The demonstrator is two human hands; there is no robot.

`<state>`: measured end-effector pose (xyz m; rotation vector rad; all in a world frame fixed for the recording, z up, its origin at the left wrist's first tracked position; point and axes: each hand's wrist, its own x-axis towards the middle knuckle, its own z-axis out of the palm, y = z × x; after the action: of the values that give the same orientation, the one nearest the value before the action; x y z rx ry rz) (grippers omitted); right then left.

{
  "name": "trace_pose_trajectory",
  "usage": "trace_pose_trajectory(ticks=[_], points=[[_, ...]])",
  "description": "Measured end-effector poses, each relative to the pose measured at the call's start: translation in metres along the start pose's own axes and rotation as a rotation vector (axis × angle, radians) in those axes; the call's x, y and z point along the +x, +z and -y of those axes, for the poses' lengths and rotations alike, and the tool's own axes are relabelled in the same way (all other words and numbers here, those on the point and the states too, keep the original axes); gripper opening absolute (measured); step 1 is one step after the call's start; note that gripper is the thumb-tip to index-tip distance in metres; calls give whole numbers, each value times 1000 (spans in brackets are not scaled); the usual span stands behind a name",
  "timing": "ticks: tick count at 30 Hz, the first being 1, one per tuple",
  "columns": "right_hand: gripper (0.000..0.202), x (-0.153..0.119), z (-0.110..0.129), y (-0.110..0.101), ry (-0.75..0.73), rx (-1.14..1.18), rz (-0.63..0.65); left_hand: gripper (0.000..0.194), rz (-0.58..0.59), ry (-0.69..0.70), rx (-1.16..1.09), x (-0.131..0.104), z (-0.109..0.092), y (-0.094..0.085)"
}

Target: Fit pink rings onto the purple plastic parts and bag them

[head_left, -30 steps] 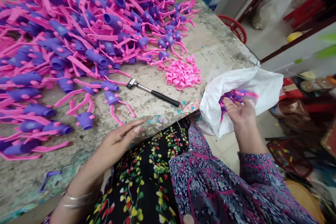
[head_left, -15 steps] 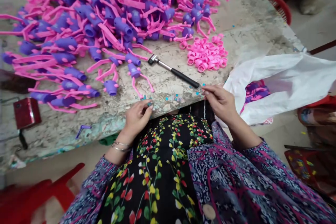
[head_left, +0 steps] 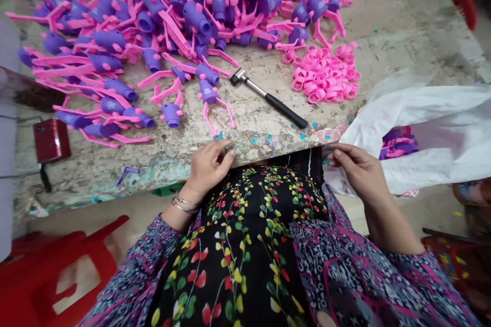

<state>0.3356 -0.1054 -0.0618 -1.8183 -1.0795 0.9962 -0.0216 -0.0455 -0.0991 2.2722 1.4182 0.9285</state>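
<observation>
My left hand (head_left: 210, 166) rests on the front edge of the table, loosely bent, thumb apart from the forefinger and nothing visible in it. Thumb and forefinger of my right hand (head_left: 360, 171) are pinched at the printed edge of a white plastic bag (head_left: 429, 104), which hangs at the table's right side. Purple and pink pieces (head_left: 399, 143) show in the bag's mouth. Between and beyond my hands lies a small hammer (head_left: 268, 98) with a black grip. A purple body with pink legs (head_left: 208, 92) is just beyond my left hand.
A large heap of purple and pink toy parts (head_left: 195, 15) covers the far left of the table (head_left: 399, 25). Small pink rings (head_left: 326, 74) are piled beyond the hammer. A red box (head_left: 51, 139) with a cable stands at left. Below it is a red plastic stool (head_left: 95, 245).
My right hand has moved rightward, away from the hammer's handle end, to the bag's edge, where printed plastic now shows on the table edge. The view has shifted; my left hand stays at the edge.
</observation>
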Motion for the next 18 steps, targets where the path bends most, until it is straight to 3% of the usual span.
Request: trace_pose_trajectory(ticks=[8,18], points=[[33,12,1,24,3,17,148,20,7,28,70,3,-4,-2],[29,8,-1,43,-26,-32,247,22,26,23,120,-1,2,-1]])
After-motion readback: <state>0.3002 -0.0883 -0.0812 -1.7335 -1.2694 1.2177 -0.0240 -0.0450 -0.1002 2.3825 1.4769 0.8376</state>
